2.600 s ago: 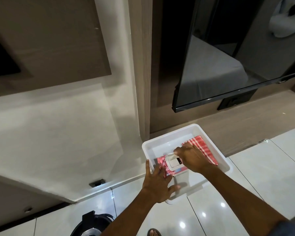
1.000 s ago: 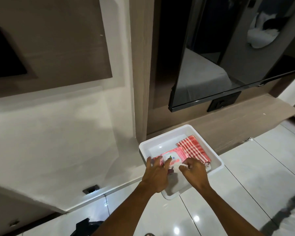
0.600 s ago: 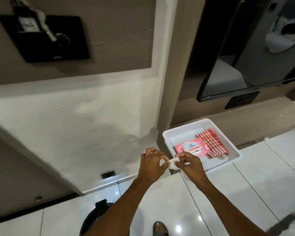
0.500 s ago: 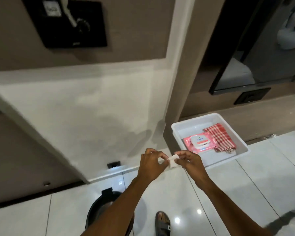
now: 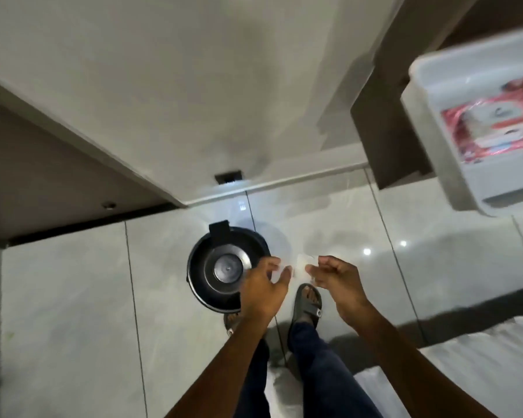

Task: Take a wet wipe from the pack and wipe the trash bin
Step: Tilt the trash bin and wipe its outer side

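Note:
A round black trash bin (image 5: 221, 268) with a shiny lid stands on the floor tiles below me. My left hand (image 5: 264, 286) hovers over the bin's right rim. My right hand (image 5: 334, 277) is level with it, a little to the right. A small white wet wipe (image 5: 301, 264) is stretched between the fingertips of both hands. The pink wipe pack (image 5: 495, 128) lies in a white tray (image 5: 429, 116) on a ledge at the upper right, blurred.
A pale wall (image 5: 209, 86) with a dark socket (image 5: 228, 177) runs behind the bin. My two sandalled feet (image 5: 307, 303) stand just right of the bin. A white bed edge (image 5: 480, 366) fills the lower right.
My view has swung down and left from the tray to the bin. Both hands carried the wipe away from the pack and now hold it above the bin's right side.

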